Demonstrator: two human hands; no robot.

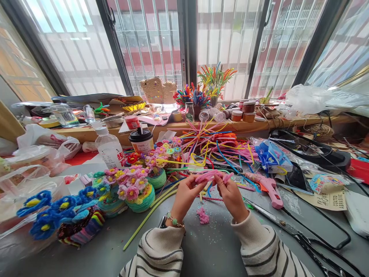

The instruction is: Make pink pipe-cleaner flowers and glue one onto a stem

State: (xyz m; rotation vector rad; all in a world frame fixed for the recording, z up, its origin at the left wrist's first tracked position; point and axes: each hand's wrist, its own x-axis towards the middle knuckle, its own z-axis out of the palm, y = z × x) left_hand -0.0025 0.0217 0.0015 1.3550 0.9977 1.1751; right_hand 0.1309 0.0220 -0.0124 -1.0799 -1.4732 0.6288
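Observation:
A fuzzy pink pipe-cleaner piece (209,176) is held up between both hands above the grey table. My left hand (187,194) pinches its left end between thumb and fingers. At its right end, my right hand (230,197) is closed on the same piece, with a short pink tip sticking out above the fingers. Below and between the hands, a small pink fuzzy clump (203,216) lies on the table among glittery specks.
Scissors (284,224) and a pink glue gun (269,188) lie right of my hands. Flower pots (141,198) and blue flowers (62,206) stand left. Behind are a pipe-cleaner pile (213,144), a bottle (108,148) and a lidded cup (141,141).

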